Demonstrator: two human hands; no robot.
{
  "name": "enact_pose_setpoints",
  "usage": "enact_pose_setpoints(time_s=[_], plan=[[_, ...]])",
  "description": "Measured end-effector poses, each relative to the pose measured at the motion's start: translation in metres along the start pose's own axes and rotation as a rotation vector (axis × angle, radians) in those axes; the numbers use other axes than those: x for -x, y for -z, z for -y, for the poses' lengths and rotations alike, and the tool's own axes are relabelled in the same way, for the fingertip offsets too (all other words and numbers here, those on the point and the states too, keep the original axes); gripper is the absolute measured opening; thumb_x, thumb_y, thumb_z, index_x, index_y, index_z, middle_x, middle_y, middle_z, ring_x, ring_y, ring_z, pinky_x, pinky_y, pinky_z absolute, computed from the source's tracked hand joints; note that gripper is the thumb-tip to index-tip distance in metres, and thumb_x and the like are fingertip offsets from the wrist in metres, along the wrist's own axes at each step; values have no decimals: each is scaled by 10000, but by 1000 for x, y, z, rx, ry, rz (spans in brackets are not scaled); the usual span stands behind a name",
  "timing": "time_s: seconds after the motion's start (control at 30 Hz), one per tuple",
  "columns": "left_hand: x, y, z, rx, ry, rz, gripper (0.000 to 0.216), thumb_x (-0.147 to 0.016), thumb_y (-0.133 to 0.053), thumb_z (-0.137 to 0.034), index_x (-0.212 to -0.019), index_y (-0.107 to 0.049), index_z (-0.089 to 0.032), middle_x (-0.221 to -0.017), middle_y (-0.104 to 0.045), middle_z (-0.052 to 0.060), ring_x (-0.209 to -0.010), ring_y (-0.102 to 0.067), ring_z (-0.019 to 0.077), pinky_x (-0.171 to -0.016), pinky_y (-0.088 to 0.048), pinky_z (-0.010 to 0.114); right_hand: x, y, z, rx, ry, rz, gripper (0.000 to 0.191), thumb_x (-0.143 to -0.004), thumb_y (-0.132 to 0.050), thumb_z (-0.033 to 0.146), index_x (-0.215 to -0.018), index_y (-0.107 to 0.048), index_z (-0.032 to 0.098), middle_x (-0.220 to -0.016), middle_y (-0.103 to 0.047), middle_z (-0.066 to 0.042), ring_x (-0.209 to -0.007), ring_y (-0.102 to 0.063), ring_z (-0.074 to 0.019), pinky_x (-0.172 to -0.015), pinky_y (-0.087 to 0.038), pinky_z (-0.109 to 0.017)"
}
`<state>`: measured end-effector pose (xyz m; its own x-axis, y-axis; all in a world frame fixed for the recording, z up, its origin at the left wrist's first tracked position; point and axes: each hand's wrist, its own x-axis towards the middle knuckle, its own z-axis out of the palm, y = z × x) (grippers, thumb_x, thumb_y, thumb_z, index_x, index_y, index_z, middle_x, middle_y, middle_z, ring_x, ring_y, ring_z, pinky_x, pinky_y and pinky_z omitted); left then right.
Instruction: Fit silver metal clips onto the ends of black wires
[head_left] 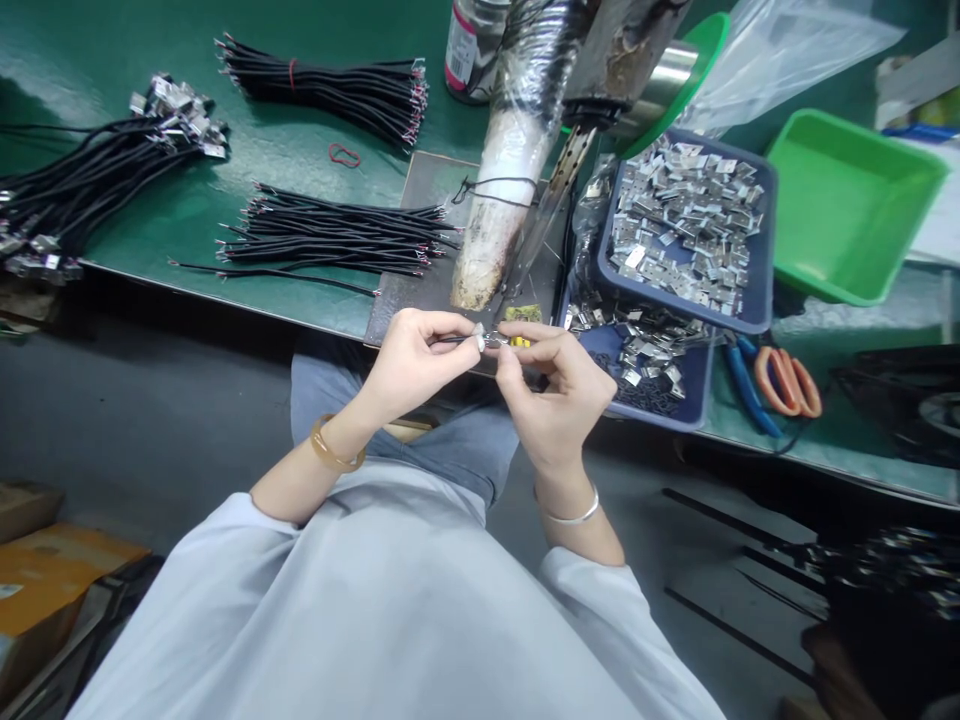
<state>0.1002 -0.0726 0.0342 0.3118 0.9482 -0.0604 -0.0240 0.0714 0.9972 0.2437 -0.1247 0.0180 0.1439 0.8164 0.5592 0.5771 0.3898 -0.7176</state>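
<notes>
The two hands are near each other, their fingertips almost meeting. The left hand (415, 360) pinches the end of a black cable (452, 340); the right hand (556, 385) pinches a small metal part (494, 340), which is at three o'clock from this end. Whether both are joined, one cannot tell. If either grip turns a little, the part could slip out of line, because it is so small. At twelve o'clock, near the fingers, slants what looks like a soldering iron (567, 172); if hot, a careless lift could burn. At three o'clock, a wide elbow swing might knock the lower blue tray (703, 398).
</notes>
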Motion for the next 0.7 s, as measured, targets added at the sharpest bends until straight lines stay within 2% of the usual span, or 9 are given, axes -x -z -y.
enact_pose_setpoints(time_s=[0.17, 0.37, 0.7], plan=[[-1, -1, 0, -23, -32, -12, 154, -689, -647, -225, -611, -718, -114, -516, -503, -38, -470, -326, 39, -447, -274, 183, -4, -1, -1, 53, 57, -16, 164, -874, -673, 109, -767, -593, 206, -912, -760, -14, -838, -739, -143, -667, -586, -250], [-1, -2, 4, 16, -58, -11, 125, -703, -666, -225, -649, -717, -124, -596, -590, -14, -512, -413, 55, -473, -344, 175, -8, -1, 0, 114, 141, -43, 168, -861, -698, 113, -758, -612, 215, -885, -758, 5, -826, -734, -145, -729, -584, -277], [2, 1, 5, -39, -32, 31, 152, -725, -642, -222, -652, -727, -119, -588, -586, -22, -530, -454, 61, -498, -363, 173, -1, 1, -3, 186, 220, -8, 177, -875, -679, 118, -780, -574, 224, -895, -767, -7, -813, -748, -141, -694, -584, -256]])
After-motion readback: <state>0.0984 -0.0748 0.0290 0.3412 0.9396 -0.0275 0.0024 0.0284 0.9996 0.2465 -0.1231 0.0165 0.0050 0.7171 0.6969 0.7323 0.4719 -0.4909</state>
